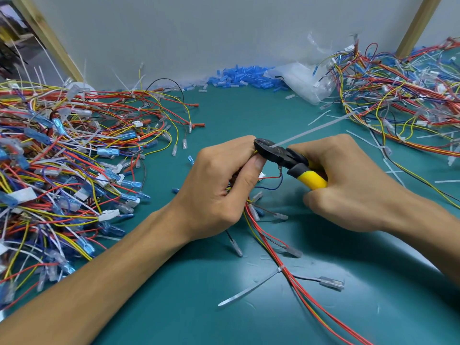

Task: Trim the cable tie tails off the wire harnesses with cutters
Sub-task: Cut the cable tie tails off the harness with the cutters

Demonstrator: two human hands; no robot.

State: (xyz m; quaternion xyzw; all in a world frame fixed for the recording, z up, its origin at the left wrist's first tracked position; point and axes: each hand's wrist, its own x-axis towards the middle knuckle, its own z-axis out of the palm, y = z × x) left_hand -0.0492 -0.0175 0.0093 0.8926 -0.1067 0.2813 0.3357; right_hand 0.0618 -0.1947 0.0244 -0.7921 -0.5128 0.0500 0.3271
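Far left, a pile of harnesses [62,170] w/ blue terminals sprawls over the green mat [224,115]. The left hand [219,185] is curled round the harness in work [262,236], thumb pressed up near the tie head, wires trailing down toward the camera. The cutters [281,155] have their dark jaws set around the base of the white tie tail [312,130], which sticks out up-right. The right hand [348,180] has its fingers wrapped round the yellow handles. Step in hand: the snip itself, I'd judge (cut not visibly through yet). Next calls for a firm squeeze flush to the head w/o nicking wires, then the second tail [249,287] lower down. Far right lies another harness pile [403,95].
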